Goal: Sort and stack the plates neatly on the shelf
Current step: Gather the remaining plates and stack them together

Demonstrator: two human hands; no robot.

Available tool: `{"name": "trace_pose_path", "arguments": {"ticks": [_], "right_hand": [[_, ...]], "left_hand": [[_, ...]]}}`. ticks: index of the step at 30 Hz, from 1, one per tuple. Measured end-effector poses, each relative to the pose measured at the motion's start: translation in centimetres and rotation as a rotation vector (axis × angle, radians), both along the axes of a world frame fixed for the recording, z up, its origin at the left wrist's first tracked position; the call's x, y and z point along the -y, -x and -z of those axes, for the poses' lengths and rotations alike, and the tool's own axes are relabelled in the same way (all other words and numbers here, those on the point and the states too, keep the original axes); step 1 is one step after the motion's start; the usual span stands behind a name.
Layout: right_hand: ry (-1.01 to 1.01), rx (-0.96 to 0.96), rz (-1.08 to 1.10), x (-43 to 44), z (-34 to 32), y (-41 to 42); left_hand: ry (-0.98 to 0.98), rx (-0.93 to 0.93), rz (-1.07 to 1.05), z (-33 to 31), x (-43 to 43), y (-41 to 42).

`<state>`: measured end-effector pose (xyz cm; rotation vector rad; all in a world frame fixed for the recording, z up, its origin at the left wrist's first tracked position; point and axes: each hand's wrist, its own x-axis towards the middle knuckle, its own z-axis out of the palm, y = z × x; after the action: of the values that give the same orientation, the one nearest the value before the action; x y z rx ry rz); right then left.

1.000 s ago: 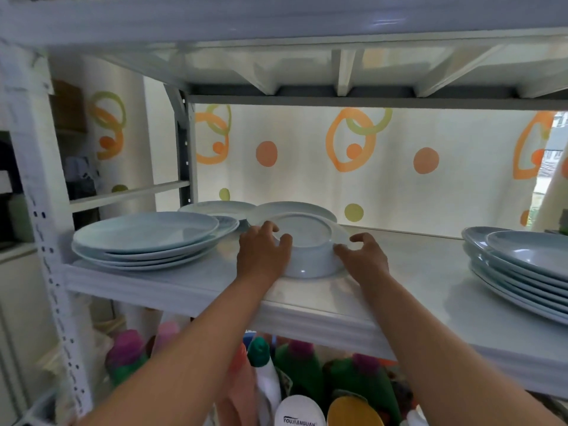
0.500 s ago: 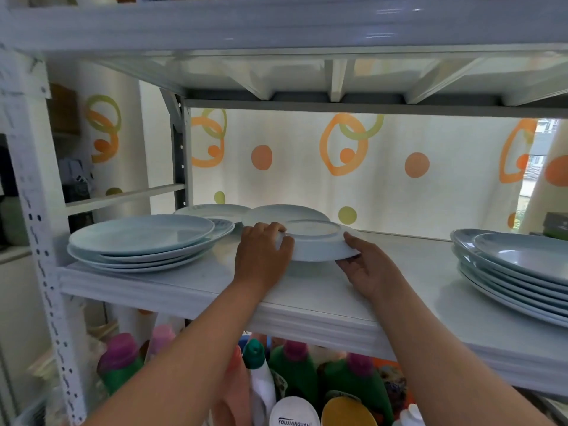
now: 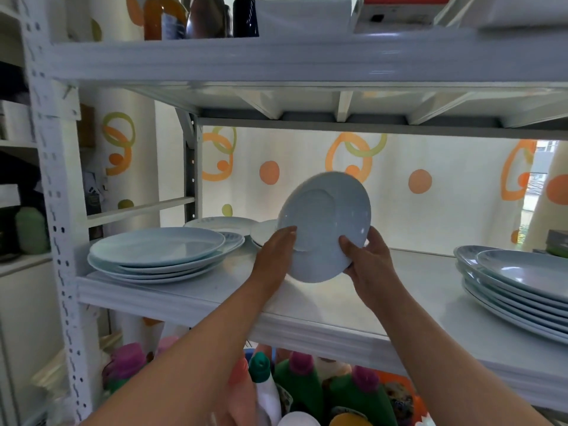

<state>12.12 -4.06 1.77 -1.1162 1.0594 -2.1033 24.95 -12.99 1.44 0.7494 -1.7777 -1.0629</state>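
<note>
I hold a small pale blue plate (image 3: 325, 222) up above the white shelf (image 3: 307, 305), tilted so its underside faces me. My left hand (image 3: 273, 259) grips its lower left rim and my right hand (image 3: 365, 259) grips its lower right rim. A stack of large pale blue plates (image 3: 159, 253) lies at the shelf's left end. Another stack of large plates (image 3: 516, 284) sits at the right end. Behind the held plate lie smaller plates (image 3: 224, 224), one of them partly hidden (image 3: 264, 233).
An upper shelf (image 3: 276, 56) hangs close overhead with bottles and boxes on it. Colourful bottles (image 3: 307, 385) stand below the plate shelf. A perforated white post (image 3: 58, 210) rises at the left. A curtain with orange circles (image 3: 430, 186) hangs behind.
The small plate rested upside down on the shelf a second ago. Both hands have lifted it off the shelf and tipped it upright, underside toward me.
</note>
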Motion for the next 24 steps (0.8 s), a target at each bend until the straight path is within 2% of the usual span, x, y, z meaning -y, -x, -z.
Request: {"name": "trace_pose_path", "arguments": {"ticks": [5,8,11,13,14,17,24], "right_hand": [[-0.006,-0.617,0.36,0.0,-2.6,-3.4],[0.095,-0.971,0.48,0.5,-3.2,-5.7],[0.162,-1.145,0.461,1.3,-3.6,-8.0],[0.186,-1.195,0.468,2.2,-4.2,-9.5],[0.18,-1.217,0.476,2.8,-4.5,-10.3],[0.051,-1.291,0.439,4.8,-4.8,-13.0],[-0.051,-1.51,0.377,8.9,-4.1,-18.2]], "left_hand": [[-0.209,-0.27,0.224,-2.7,-2.2,-1.8],[-0.306,-0.389,0.259,-4.4,-2.5,-3.6],[-0.374,-0.558,0.24,-5.7,-2.5,-6.4],[-0.328,-0.625,0.148,-6.5,-2.4,-8.7],[-0.276,-0.615,0.069,-6.8,-2.1,-9.9],[-0.074,-0.392,-0.234,-7.5,-0.7,-13.7],[-0.102,-0.026,-0.492,-6.4,2.1,-20.5]]}}
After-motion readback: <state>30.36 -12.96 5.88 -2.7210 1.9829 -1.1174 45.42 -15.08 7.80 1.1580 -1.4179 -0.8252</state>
